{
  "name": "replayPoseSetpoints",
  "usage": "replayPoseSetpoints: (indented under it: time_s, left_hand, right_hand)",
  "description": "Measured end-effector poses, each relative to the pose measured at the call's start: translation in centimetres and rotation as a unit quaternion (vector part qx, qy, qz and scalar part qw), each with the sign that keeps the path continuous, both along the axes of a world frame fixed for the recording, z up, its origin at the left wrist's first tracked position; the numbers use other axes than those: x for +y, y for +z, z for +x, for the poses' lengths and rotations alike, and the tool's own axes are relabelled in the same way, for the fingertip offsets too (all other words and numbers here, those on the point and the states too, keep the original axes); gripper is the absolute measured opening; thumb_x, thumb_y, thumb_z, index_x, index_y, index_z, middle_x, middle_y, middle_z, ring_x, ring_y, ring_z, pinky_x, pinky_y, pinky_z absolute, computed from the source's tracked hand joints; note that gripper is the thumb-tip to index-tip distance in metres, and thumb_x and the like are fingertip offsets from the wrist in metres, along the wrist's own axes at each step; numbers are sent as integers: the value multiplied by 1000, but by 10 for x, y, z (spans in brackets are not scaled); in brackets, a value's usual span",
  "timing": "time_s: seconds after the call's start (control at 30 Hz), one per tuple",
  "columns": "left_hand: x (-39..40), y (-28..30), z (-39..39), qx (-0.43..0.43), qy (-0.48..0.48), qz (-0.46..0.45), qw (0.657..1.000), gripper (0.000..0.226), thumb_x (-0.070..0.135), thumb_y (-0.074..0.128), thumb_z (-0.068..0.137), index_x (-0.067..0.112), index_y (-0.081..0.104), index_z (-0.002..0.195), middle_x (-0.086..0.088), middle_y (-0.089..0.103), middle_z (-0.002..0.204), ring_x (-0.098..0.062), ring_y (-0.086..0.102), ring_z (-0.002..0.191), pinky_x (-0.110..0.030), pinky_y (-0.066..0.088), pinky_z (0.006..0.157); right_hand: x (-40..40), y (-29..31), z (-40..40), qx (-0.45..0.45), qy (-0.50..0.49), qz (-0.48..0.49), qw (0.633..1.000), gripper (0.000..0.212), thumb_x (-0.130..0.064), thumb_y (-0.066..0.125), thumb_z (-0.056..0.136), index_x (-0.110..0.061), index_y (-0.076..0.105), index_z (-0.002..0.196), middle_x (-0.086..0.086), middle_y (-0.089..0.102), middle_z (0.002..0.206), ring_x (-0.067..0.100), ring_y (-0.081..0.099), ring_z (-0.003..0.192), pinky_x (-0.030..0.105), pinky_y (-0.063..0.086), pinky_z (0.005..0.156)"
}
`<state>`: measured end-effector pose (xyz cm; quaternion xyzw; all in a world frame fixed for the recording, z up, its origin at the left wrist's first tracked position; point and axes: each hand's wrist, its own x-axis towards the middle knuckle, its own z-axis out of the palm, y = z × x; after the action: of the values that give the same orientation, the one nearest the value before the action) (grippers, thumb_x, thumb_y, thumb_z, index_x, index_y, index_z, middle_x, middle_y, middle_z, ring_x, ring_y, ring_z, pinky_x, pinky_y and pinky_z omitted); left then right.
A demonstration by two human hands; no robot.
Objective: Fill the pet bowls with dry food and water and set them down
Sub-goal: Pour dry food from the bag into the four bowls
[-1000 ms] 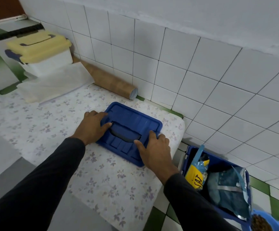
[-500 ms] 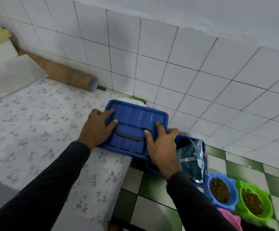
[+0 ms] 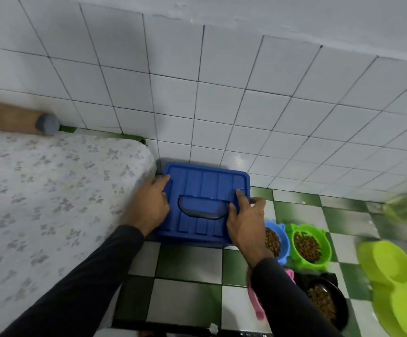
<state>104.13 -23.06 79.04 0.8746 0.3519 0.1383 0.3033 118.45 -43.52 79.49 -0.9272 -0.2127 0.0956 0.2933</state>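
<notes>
You look down on a green-and-white checkered tile floor (image 3: 188, 297) that meets a wall of white square tiles (image 3: 222, 98), with plain painted wall (image 3: 294, 18) above the tiling. To your left, a raised surface under a pale floral-print cover (image 3: 51, 190) runs up to the tiled wall. Along its far edge, against the wall, a brown cardboard tube (image 3: 10, 116) lies on its side, its grey open end (image 3: 47, 124) turned toward the corner.
</notes>
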Motion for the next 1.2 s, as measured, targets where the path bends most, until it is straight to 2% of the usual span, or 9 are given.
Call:
replayPoseSetpoints:
  time_s: [0.1, 0.17, 0.27, 0.43, 0.67, 0.77, 1.0, 1.13, 1.2]
  left_hand:
    - [-7, -11, 4, 12, 3, 22, 1000, 45, 1, 56, 96, 3, 54, 141, -21, 63, 127, -37, 62, 110, -35, 46, 91]
    - [-8, -16, 4, 37, 14, 13, 999, 38, 0, 59, 95, -1, 57, 134, -24, 65, 120, -37, 63, 104, -38, 49, 87]
    - [-7, -22, 5, 58, 28, 5, 998, 34, 0, 60, 96, -3, 60, 130, -24, 65, 120, -38, 63, 105, -42, 51, 90]
    - [-6, -26, 9, 83, 46, 28, 995, 49, 2, 57, 99, 3, 51, 148, -20, 57, 125, -34, 59, 105, -35, 47, 88]
    - [-3, -33, 7, 85, 67, 19, 994, 35, -5, 61, 94, -3, 63, 129, -20, 58, 111, -27, 55, 90, -34, 48, 80]
    - [-3, -35, 5, 81, 64, 18, 994, 39, -4, 61, 94, -1, 63, 133, -19, 56, 109, -22, 50, 86, -32, 48, 76]
    - [-3, -42, 3, 69, 45, 22, 996, 50, -4, 67, 91, 1, 59, 140, -14, 50, 110, -21, 49, 89, -33, 50, 84]
    - [2, -48, 2, 71, 43, 18, 996, 51, -5, 67, 89, 1, 60, 140, -23, 51, 119, -39, 54, 105, -47, 49, 99]
    - [2, -49, 2, 48, 67, -21, 996, 50, -7, 64, 91, 3, 60, 140, -27, 53, 126, -44, 55, 112, -36, 50, 100]
  right_hand:
    - [-9, -4, 3, 91, 22, -71, 993, 30, -20, 51, 97, -25, 58, 125, 18, 41, 146, 34, 31, 141, 41, 30, 92]
    - [-12, -10, 12, 131, -10, -11, 991, 42, -12, 59, 91, -23, 54, 131, 15, 40, 144, 30, 41, 132, 29, 38, 90]
    - [-14, -17, 21, 63, 52, -81, 993, 67, -7, 61, 90, -22, 38, 151, 8, 34, 143, 25, 48, 123, 28, 44, 105]
    - [-10, -23, 27, 69, 73, -25, 995, 54, 1, 58, 86, -12, 53, 138, 17, 44, 138, 34, 46, 124, 43, 43, 104]
    - [-11, -33, 31, 29, 97, -106, 989, 52, -8, 62, 92, -19, 48, 142, 7, 51, 136, 22, 50, 120, 27, 43, 101]
    - [-9, -35, 31, 44, 98, -82, 991, 50, -4, 60, 92, -15, 51, 140, 13, 50, 137, 28, 47, 124, 32, 38, 102]
    - [-15, -37, 34, 75, 81, -44, 993, 48, -2, 59, 93, -14, 55, 139, 18, 50, 134, 33, 51, 121, 40, 44, 104]
    - [-15, -35, 36, 126, 14, -41, 991, 52, -12, 64, 96, -26, 49, 144, 13, 51, 134, 31, 56, 120, 44, 52, 102]
    - [-16, -33, 39, 168, -19, -14, 986, 56, -14, 67, 95, -24, 44, 146, 16, 53, 136, 33, 58, 118, 44, 54, 99]
